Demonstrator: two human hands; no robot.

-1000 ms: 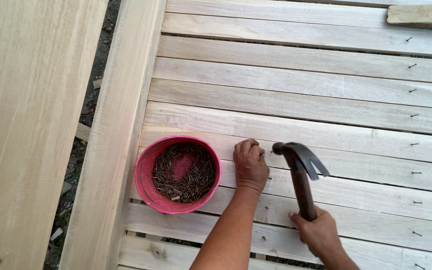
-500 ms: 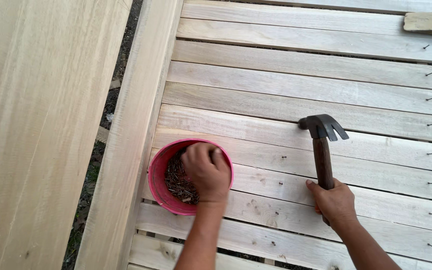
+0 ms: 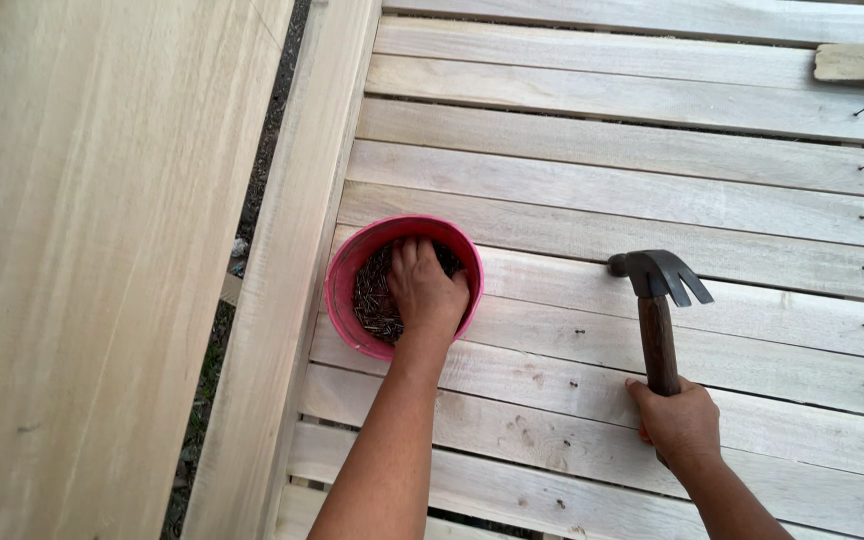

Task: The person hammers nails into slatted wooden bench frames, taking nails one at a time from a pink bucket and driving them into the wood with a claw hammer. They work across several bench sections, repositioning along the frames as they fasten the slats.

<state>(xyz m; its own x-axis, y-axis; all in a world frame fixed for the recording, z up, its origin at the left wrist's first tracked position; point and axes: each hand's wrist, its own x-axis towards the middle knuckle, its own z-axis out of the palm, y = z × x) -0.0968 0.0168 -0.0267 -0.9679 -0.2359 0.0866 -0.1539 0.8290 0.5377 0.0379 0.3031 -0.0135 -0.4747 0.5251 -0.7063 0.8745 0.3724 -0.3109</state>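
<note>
Hammer (image 3: 657, 310): our right hand (image 3: 682, 425) wrapped round its handle, head pointing away, handle upright in view.
Left hand (image 3: 425, 290): fingers curled down among the nails (image 3: 372, 300) in the pink bowl (image 3: 347, 280).
Surface: pale wooden slats (image 3: 602, 180) running crosswise.

pale wooden slats (image 3: 652, 160) | wide plank (image 3: 82, 280) left | dirt gap (image 3: 252, 220) | daylight

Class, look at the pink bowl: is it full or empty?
Partly full. Dark nails cover the bottom of the pink bowl, below its rim, and the left hand reaches into them.

The left hand (image 3: 426, 292) is reaching into the pink bowl (image 3: 350, 270) of nails (image 3: 374, 300). The right hand (image 3: 680, 425) is gripping a claw hammer (image 3: 657, 300) over the wooden slats (image 3: 592, 180)
</note>
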